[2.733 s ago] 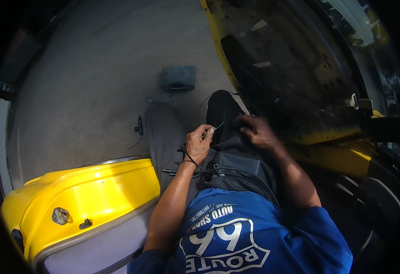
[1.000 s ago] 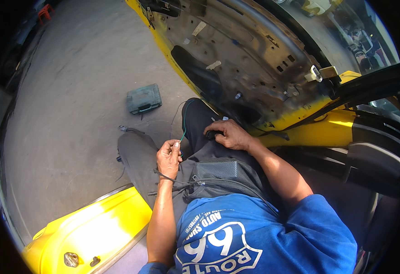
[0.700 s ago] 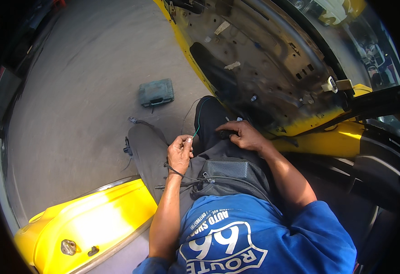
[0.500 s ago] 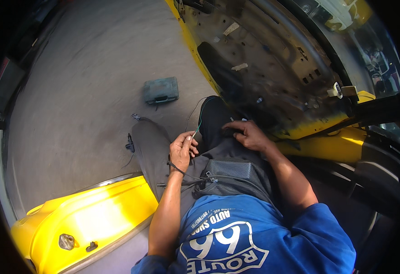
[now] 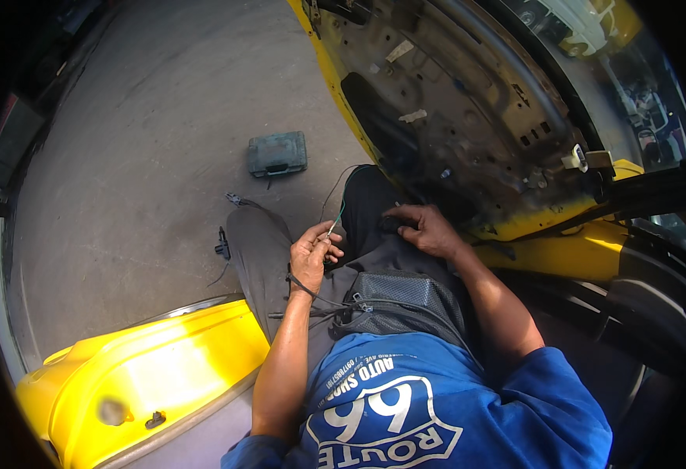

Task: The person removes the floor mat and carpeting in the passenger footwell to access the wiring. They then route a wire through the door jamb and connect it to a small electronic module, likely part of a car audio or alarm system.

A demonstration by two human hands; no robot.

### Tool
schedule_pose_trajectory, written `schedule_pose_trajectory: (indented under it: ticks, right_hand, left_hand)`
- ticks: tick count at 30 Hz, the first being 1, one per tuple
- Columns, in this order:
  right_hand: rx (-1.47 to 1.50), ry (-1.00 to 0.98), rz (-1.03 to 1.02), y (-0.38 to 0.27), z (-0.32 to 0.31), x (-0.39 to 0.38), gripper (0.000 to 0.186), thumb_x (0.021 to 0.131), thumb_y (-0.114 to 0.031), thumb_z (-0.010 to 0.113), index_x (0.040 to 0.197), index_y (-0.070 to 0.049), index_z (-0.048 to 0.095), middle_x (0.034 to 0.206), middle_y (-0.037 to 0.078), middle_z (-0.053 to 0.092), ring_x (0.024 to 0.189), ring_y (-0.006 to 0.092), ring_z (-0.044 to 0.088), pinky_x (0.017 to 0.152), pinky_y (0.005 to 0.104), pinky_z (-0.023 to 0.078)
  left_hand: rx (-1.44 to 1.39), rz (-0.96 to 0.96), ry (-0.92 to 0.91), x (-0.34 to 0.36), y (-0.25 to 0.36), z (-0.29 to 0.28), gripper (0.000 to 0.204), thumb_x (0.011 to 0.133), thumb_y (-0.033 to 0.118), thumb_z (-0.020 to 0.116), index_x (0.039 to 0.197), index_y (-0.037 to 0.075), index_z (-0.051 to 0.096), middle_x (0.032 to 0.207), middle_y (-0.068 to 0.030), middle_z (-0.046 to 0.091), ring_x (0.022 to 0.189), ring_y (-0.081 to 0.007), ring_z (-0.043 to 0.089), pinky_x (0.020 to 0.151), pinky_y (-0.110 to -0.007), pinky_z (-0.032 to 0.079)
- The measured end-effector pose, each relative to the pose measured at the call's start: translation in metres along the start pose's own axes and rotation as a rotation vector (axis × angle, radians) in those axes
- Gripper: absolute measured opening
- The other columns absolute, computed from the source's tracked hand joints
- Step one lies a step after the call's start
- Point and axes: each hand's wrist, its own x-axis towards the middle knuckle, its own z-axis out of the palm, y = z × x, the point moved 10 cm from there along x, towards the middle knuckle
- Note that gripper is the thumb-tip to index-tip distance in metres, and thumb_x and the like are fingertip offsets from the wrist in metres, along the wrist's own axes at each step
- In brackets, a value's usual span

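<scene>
My left hand (image 5: 316, 254) is closed in a pinch on a thin green wire (image 5: 343, 205). A pale stretch of the wire shows at my fingertips, and the rest arcs up to my right knee. Over the right thigh, the thumb and forefinger of my right hand (image 5: 429, 230) are closed on a small black rounded thing (image 5: 391, 225); its kind is hard to make out. A thin dark wire (image 5: 326, 199) loops beside the green one. The black mesh pouch (image 5: 405, 295) lies across my lap, with dark cables running over it toward my left wrist.
A bare yellow vehicle door (image 5: 468, 117) with its inner metal exposed stands open at the right. A teal-grey hard case (image 5: 277, 154) lies on the concrete floor (image 5: 147, 156). Cable ends with connectors (image 5: 222, 244) hang by my left knee. A yellow body panel (image 5: 147, 352) is at lower left.
The fingers of my left hand have shifted slightly on the wire. More of the black thing in my right hand shows. Both arms are nearly where they were.
</scene>
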Motion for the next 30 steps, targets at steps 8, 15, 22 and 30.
schedule_pose_trajectory:
  ticks: [8, 15, 22, 30]
  right_hand:
    - [-0.123, -0.014, -0.157, -0.016, 0.006, -0.002, 0.033, 0.084, -0.003, 0.067, 0.117, 0.0, 0.071, 0.113, 0.018, 0.074, 0.112, 0.0341, 0.069, 0.105, 0.0421, 0.049]
    - [-0.202, 0.066, -0.223, -0.008, 0.009, 0.001, 0.029, 0.079, -0.007, 0.06, 0.105, -0.001, 0.069, 0.098, 0.016, 0.07, 0.097, 0.0344, 0.067, 0.094, 0.0403, 0.051]
    - [-0.185, 0.043, -0.203, -0.006, 0.01, 0.001, 0.027, 0.077, -0.009, 0.058, 0.1, 0.0, 0.068, 0.093, 0.014, 0.067, 0.092, 0.032, 0.065, 0.085, 0.0409, 0.05]
    - [-0.205, 0.02, -0.201, -0.014, 0.011, 0.0, 0.023, 0.081, -0.009, 0.06, 0.101, 0.0, 0.069, 0.095, 0.015, 0.068, 0.093, 0.0332, 0.066, 0.086, 0.0415, 0.052]
  left_hand:
    - [-0.001, 0.007, -0.034, 0.001, 0.0, 0.002, 0.035, 0.099, 0.005, 0.055, 0.131, -0.004, 0.064, 0.105, -0.0123, 0.072, 0.077, -0.0153, 0.071, 0.067, -0.026, 0.056]
    - [0.014, 0.006, -0.042, 0.0, 0.002, 0.004, 0.033, 0.1, 0.005, 0.057, 0.13, -0.005, 0.064, 0.105, -0.0124, 0.072, 0.078, -0.0157, 0.071, 0.069, -0.026, 0.057]
    - [0.042, -0.007, -0.039, -0.001, 0.002, 0.003, 0.033, 0.1, 0.007, 0.057, 0.13, -0.005, 0.064, 0.105, -0.0123, 0.072, 0.079, -0.0157, 0.071, 0.07, -0.027, 0.057]
    - [-0.005, 0.005, -0.047, -0.001, 0.002, 0.003, 0.034, 0.1, 0.007, 0.057, 0.131, -0.005, 0.064, 0.105, -0.0122, 0.072, 0.08, -0.0156, 0.071, 0.07, -0.027, 0.057]
